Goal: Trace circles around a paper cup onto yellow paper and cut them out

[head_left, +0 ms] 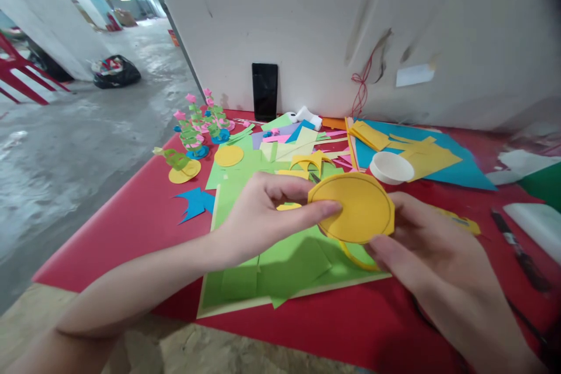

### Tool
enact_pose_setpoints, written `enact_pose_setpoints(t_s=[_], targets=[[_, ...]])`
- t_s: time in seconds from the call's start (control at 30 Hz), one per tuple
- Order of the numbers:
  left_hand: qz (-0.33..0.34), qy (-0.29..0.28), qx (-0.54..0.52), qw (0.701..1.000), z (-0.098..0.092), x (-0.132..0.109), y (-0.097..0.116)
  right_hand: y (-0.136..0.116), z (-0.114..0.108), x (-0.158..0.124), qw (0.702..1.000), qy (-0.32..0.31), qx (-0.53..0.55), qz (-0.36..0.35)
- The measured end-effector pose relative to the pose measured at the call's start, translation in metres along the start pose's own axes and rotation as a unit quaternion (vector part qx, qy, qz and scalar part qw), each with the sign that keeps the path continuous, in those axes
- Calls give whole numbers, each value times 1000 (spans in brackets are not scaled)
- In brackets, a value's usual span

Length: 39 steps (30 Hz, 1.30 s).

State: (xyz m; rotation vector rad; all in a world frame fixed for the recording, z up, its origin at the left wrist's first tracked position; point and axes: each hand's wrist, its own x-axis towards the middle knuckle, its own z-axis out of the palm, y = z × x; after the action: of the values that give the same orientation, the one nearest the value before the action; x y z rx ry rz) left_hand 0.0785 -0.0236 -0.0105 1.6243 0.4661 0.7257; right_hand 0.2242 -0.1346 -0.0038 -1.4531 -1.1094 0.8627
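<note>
A piece of yellow paper with a circle drawn near its edge is held up over the table; its outline is cut with several straight corners. My left hand pinches its left side, thumb on top. At the right edge, my right hand grips the same paper between thumb and fingers. Just below shows a curved yellow strip, partly hidden by the paper and my right hand. Green paper sheets lie beneath. Yellow paper circles and yellow offcuts lie farther back.
Paper flower decorations stand at the back left, near blue scraps. A black phone leans on the wall. A white round cup or lid sits by blue sheets. A marker lies at right on the red table.
</note>
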Motion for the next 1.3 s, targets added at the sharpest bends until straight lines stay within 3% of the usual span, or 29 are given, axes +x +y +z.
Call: enact_pose_setpoints(t_s=[0.07, 0.17, 0.3, 0.4, 0.53, 0.67, 0.9, 1.13, 1.3], targets=[[-26, -15, -51, 998, 2, 0, -2, -3, 6, -2, 1000, 14, 4, 0], [-49, -31, -118, 991, 5, 1, -4, -3, 8, -4, 996, 19, 66, 59], [-59, -49, -162, 984, 9, -1, -3, 2, 1, -2, 979, -59, 159, 117], [-24, -46, -159, 986, 10, -2, -5, 4, -4, 1, 968, -68, 194, 140], [59, -3, -167, 984, 8, -3, -9, 1, -6, 2, 965, -50, 214, 146], [100, 24, -135, 986, 6, -4, -12, -3, -6, 2, 961, -47, 225, 153], [110, 63, -87, 988, 6, -3, -12, -2, -3, 3, 956, -47, 232, 176], [134, 62, -91, 985, 5, -1, -14, -3, -3, 2, 953, -47, 246, 171], [114, 76, -93, 986, 5, -3, -12, -1, -4, 1, 952, -50, 250, 170]])
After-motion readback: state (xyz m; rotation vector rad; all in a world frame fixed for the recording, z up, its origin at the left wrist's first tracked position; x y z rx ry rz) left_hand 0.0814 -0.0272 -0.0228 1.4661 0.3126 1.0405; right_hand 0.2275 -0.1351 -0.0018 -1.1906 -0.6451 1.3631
